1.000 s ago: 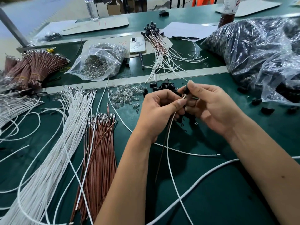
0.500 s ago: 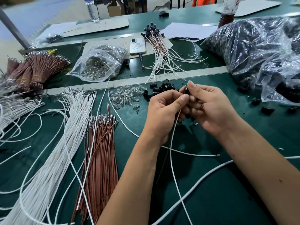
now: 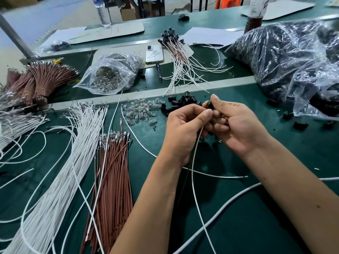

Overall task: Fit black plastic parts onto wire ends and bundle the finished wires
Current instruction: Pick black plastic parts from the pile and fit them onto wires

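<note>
1. A dark green matte table (image 3: 256, 208) fills the foreground, with a pale grey strip (image 3: 102, 99) running across it.
2. Behind it stands a second green table (image 3: 211, 19).
3. A pale grey floor (image 3: 36, 21) lies at upper left.
4. Brown cardboard boxes (image 3: 126, 11) and an orange plastic chair (image 3: 229, 2) stand at the back.

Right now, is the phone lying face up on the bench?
No, the phone lies back up, its camera block showing, beside the bag of clear bulbs.
</note>
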The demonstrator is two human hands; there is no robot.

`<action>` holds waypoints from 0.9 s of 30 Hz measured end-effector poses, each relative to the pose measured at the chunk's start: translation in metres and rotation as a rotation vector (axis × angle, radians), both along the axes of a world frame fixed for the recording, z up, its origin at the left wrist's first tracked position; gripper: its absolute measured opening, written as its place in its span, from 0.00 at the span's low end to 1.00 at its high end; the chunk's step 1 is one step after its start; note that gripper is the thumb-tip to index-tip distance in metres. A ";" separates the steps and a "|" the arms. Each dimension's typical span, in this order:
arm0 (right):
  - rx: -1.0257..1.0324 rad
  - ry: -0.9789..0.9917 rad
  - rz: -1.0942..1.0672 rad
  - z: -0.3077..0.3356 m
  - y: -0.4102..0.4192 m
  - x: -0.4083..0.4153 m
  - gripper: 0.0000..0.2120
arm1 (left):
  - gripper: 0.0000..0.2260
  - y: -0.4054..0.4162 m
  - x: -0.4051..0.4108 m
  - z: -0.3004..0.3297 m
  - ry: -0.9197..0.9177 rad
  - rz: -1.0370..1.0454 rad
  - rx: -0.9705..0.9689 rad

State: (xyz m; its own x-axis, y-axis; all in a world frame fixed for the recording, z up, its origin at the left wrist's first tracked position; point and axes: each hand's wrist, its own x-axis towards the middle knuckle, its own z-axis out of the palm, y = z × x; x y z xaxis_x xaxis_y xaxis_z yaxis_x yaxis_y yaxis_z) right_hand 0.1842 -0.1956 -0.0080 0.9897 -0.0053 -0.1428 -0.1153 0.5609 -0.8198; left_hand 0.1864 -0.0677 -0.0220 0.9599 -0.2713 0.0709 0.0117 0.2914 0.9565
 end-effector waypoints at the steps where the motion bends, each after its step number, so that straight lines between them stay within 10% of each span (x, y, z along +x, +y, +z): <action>1: 0.003 -0.001 0.004 0.000 0.000 0.000 0.14 | 0.10 0.000 0.000 0.001 -0.003 0.002 0.004; 16: -0.509 -0.453 -0.167 -0.003 -0.010 -0.003 0.04 | 0.06 0.004 0.004 0.001 0.049 0.060 0.016; 27: -0.308 -0.321 -0.126 0.000 -0.007 -0.002 0.07 | 0.06 0.011 0.005 0.002 -0.009 0.100 -0.034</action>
